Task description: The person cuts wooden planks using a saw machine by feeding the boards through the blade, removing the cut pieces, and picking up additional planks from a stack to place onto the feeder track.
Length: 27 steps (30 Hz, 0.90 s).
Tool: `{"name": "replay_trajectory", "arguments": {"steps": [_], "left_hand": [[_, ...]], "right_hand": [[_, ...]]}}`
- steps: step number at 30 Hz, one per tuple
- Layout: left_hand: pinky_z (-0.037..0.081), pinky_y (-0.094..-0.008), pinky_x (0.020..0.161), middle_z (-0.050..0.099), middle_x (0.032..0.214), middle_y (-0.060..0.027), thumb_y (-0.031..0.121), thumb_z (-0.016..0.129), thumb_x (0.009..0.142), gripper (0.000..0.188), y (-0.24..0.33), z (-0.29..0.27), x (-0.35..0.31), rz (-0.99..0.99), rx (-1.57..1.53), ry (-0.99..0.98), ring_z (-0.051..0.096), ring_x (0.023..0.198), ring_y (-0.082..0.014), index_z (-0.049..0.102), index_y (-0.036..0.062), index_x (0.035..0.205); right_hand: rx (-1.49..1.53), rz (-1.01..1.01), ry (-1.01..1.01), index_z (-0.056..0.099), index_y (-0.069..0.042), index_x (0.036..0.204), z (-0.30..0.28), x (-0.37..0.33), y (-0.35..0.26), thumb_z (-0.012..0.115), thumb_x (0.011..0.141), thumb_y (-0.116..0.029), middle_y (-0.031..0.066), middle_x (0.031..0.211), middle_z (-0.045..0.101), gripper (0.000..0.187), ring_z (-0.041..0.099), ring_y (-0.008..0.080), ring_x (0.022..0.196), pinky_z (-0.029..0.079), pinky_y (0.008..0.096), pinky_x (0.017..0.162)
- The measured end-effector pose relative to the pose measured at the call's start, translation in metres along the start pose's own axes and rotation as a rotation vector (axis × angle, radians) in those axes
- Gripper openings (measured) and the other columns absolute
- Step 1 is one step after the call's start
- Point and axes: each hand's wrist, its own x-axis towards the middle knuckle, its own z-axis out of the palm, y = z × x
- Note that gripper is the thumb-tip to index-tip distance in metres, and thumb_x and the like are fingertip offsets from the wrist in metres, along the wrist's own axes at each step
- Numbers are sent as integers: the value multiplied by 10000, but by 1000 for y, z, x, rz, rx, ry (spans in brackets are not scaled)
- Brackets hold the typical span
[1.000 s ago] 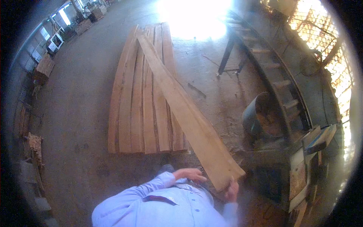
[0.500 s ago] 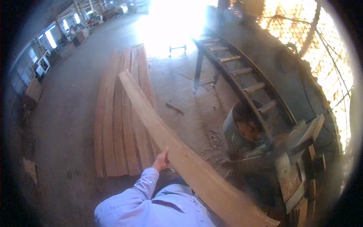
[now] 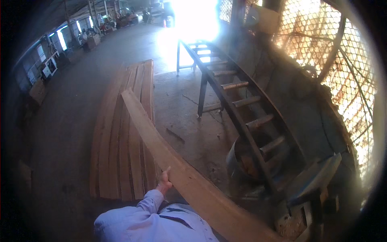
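A long wooden plank [image 3: 177, 155] slants across the view in front of me, from the far left down to the lower right. My left hand [image 3: 164, 182] grips its left edge, with the thumb on the upper face and the other fingers mostly hidden underneath. The plank's far end hangs over a stack of similar boards [image 3: 117, 149] at the left. I cannot see my right hand; the plank's near end runs out of the picture at the bottom.
A dark roller stand [image 3: 242, 103], shaped like a ladder on legs, stretches along the right. Under it stands a round metal drum [image 3: 234, 161]. Beside its near end is a wood-and-metal structure [image 3: 310, 193]. Chain-link mesh [image 3: 350, 80] lines the right side. Glare floods the far opening.
The view has shifted, so the roller stand and boards appear farther left and lower. My left hand still holds the plank, which keeps nearly the same slant.
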Motion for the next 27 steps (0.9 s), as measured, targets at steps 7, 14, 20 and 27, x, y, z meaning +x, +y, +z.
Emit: {"name": "replay_trajectory", "arguments": {"steps": [7,14,20,27], "left_hand": [[379,-515,1087,584,1316,-131,318,585,952,477,3,7,-13,34,-115,19,533,1215,-332,511,49,1340],[439,-438,1040,607,1281,-120,261,598,950,424,-7,133,-47,403,512,-100,576,1173,-279,532,30,1299],[463,-407,999,626,1242,-112,258,608,948,406,-23,185,-37,571,786,-297,602,1135,-261,558,17,1271],[493,-398,913,644,1189,-102,214,619,946,400,-85,281,-13,828,849,-557,630,1054,-258,555,-12,1269]], "right_hand": [[-107,260,-135,714,-37,1103,52,74,-57,519,979,-443,196,1085,696,467,639,386,955,502,448,869],[21,237,-50,707,-41,1112,56,102,-37,520,984,-432,177,1094,695,452,641,360,935,508,434,847],[196,146,34,702,-45,1119,72,137,-25,521,988,-423,161,1101,694,439,644,338,918,514,422,828],[285,225,187,695,-50,1128,58,86,32,522,993,-412,143,1109,693,424,647,312,898,520,408,806]]}}
